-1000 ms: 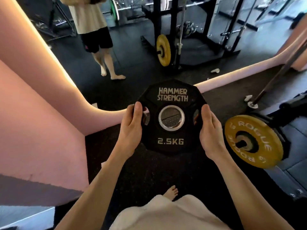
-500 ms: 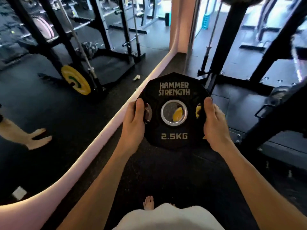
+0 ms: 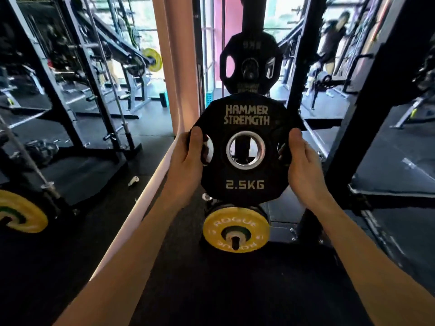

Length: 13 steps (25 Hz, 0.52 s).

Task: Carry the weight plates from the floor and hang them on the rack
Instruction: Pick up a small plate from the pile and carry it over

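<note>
Behind gripped black plate (image 3: pixel 244 149), yellow plate (image 3: pixel 236 229) racked.

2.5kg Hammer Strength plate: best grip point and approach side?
Grip the 2.5 kg plate at its two side cutouts, coming in from left and right. It is held upright, face to the camera, and the slots flank the steel-ringed centre hole. The left hand and right hand hold it there, leaving the centre free for a peg.
</note>
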Available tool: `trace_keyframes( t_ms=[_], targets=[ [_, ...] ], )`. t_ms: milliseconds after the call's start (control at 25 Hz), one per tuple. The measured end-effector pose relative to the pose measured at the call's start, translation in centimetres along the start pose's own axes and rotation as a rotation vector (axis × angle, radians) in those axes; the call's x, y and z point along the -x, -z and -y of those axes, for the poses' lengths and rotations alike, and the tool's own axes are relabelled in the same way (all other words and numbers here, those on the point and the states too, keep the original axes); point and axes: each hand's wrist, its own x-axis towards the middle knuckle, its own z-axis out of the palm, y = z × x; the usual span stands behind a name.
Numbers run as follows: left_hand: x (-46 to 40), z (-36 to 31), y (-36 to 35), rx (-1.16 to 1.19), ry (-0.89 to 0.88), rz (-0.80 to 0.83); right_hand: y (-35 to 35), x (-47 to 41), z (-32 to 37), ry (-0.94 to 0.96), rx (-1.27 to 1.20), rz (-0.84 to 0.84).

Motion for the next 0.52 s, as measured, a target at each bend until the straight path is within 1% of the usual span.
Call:
trace_keyframes(
  t_ms=[160, 320, 520],
  targets=[
    [-7.5, -2.9, -2.7, 0.109, -0.100, 0.013, 1.0, -7.2, 4.3, 0.124, 0.015, -0.067],
    [-14.0, -7.0, -4.8, 0.105, -0.216, -0.013, 1.7, -13.8, 9.2, 0.261, 0.042, -0.077],
    [-22.3, -12.5, -6.2, 0.210, -0.329, -0.006, 1.8, -21.4, 15.7, 0.427, 0.105, -0.121]
  ],
)
